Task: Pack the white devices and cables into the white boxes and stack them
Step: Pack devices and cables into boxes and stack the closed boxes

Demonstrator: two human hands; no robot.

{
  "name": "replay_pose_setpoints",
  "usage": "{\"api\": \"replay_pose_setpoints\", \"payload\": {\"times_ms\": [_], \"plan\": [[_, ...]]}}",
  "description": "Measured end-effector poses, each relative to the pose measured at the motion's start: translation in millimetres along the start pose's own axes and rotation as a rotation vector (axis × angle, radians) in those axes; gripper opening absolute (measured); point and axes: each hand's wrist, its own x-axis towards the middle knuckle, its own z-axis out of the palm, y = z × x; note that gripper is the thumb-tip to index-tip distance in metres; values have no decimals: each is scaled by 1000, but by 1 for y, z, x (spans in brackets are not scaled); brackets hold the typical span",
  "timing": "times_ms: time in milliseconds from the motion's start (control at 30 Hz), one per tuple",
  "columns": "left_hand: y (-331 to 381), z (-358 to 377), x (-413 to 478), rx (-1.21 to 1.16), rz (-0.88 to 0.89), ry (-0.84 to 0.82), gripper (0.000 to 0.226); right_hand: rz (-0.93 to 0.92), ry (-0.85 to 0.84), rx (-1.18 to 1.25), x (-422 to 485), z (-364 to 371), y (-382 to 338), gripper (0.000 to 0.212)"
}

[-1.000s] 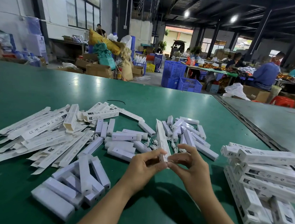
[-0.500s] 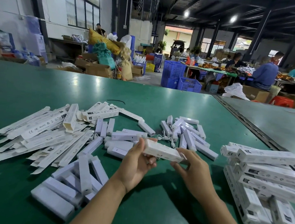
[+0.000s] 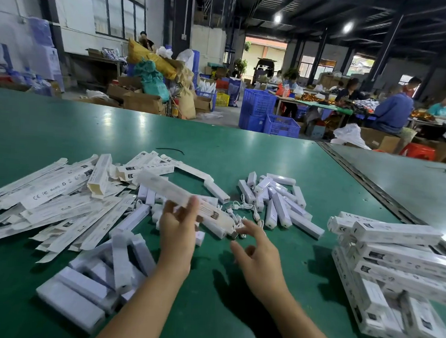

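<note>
Bench (image 3: pixel 218 152) middle: left hand (image 3: pixel 178 234) pinches a blurry white box (image 3: pixel 167 188), tilted, near the loose devices (image 3: pixel 281 213); right hand (image 3: pixel 259 257) is relaxed, gripping nothing, just beside the cables (image 3: pixel 250 211).

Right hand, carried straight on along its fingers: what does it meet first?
Most likely the loose white cables on the green table just past the fingertips of the right hand, beside the near end of the white box the left hand holds. Depth is unclear; the box end might come first.
</note>
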Motion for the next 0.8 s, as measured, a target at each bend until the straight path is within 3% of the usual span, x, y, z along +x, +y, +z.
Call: {"api": "replay_pose_setpoints", "payload": {"times_ms": [67,133,367,567,800], "plan": [[0,-6,8,28,73,213,8,-52,-100,-173,4,11,-3,39],[-1,-12,14,1,91,333,11,-99,-211,-311,8,23,-7,39],[-5,-19,21,17,23,416,22,26,-290,-621,26,55,-22,51],[-8,-22,24,-50,-23,396,17,186,-160,-294,23,47,-24,25],[-5,-16,24,-144,-65,329,19,349,145,216,12,0,-14,17]]}}
